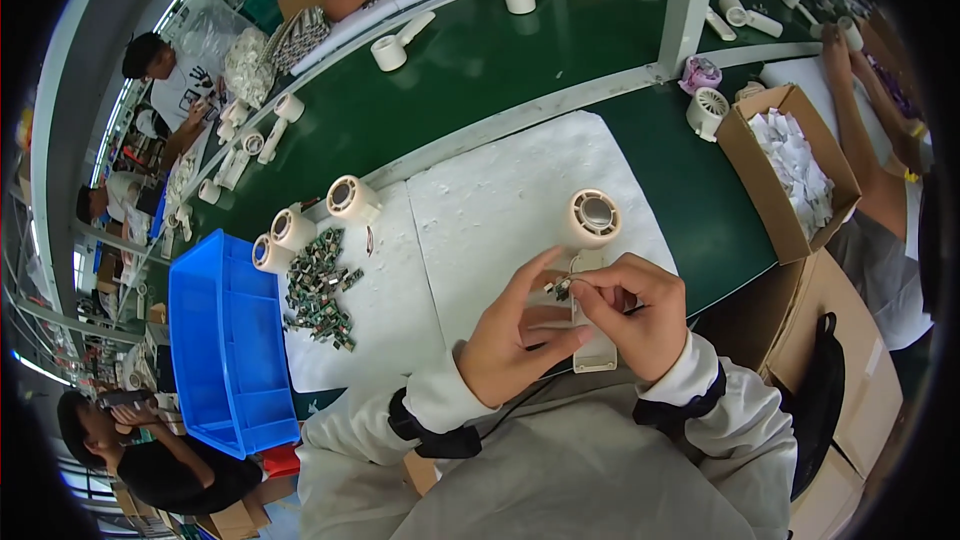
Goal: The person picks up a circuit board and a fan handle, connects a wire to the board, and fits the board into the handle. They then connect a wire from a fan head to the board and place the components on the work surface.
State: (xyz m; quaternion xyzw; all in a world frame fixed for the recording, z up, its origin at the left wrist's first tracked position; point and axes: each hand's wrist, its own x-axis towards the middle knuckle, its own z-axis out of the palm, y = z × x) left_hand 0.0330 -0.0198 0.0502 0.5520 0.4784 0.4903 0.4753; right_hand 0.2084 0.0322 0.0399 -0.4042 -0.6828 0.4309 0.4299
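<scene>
Head view: pinching at a small wired board (559, 287) with the nearer right hand (642, 310); holding the left hand (515, 332) loosely spread. Poised over a cream fan (590, 261), laid lengthwise between both, head outward.

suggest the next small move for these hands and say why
I'd probably shift the small green circuit board toward the long cream plastic handle: the right hand seems to pinch it right by that handle, though the exact grip is partly hidden.
</scene>
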